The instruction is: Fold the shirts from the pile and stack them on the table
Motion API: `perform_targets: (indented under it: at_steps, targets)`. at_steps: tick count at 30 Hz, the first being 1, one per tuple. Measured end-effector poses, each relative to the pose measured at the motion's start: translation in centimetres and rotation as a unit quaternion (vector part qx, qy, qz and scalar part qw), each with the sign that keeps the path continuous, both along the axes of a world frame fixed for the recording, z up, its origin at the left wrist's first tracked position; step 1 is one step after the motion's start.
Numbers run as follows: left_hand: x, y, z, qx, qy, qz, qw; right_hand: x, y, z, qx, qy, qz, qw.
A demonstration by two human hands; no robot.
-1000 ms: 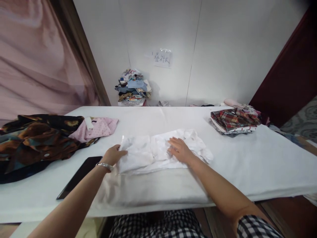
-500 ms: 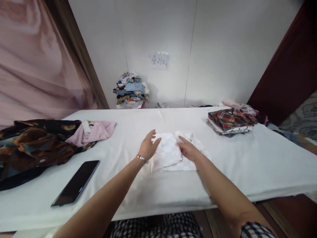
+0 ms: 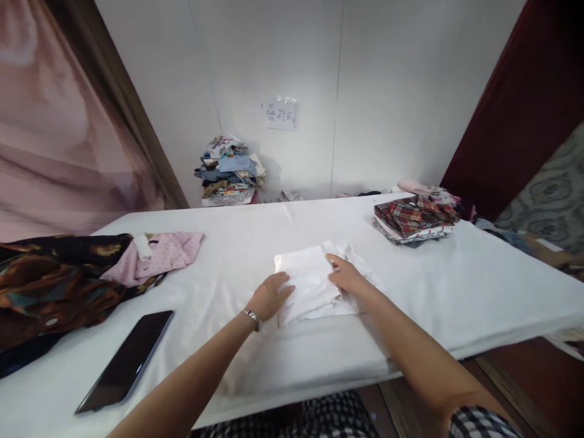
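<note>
One white shirt (image 3: 308, 281). Which way does it lie?

Between left hand (image 3: 270, 296) and right hand (image 3: 345, 274), touching both. Neither nearer.

Long axis?

Left to right, roughly along the near edge of the counter (image 3: 479, 286). Lower layer runs out rightward beneath the right hand.

Hands?

Left: at the shirt's left edge, thumb a little apart from fingers. Right: half-curled at the upper layer's right edge. Whether either grips, can't tell.

Surface, room?

White cloth, lightly wrinkled. Phone (image 3: 128, 359) and heaped clothes (image 3: 64, 292) leftward; folded stack (image 3: 410, 222) far right. Pale wall (image 3: 387, 91) behind, with a sign (image 3: 281, 114).
</note>
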State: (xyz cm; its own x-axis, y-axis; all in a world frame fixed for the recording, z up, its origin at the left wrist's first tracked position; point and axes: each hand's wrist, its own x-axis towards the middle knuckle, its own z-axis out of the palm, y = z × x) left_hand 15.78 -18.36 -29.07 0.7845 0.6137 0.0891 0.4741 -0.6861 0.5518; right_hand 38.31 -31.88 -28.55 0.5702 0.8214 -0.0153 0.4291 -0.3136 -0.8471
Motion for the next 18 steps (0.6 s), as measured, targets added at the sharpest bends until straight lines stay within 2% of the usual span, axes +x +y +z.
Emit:
perform_targets:
  at_steps: [3,4,6,7,9,11,14,18]
  targets:
    - [0.6,1.5,1.4,-0.002,0.004,0.012,1.0,-0.8,-2.5,0.6,0.042,-0.032,-0.038,0.998]
    - [1.1,2.1,1.9,0.0,0.008,0.014,1.0,-1.3,-3.8,0.8,0.047,-0.011,-0.049,0.998]
    - [2.3,3.3,2.7,0.006,0.02,0.012,1.0,-2.8,-6.8,0.8,0.021,0.111,-0.044,0.993]
    - [3.1,3.9,3.0,0.009,0.027,0.007,1.0,-3.6,-8.4,0.8,-0.001,0.198,-0.038,0.979]
    - [5.0,5.0,3.0,0.009,0.043,-0.01,0.999,-5.3,-11.1,0.6,-0.036,0.358,-0.048,0.932]
    - [7.3,5.7,2.6,-0.001,0.057,-0.03,0.998,-6.6,-12.8,0.7,-0.044,0.461,-0.087,0.882]
    - [11.0,6.4,1.8,-0.031,0.073,-0.052,0.996,-7.7,-12.6,1.2,-0.021,0.533,-0.123,0.837]
    - [15.4,6.7,1.3,-0.086,0.098,-0.054,0.99,-8.1,-9.6,1.6,0.015,0.591,-0.14,0.794]
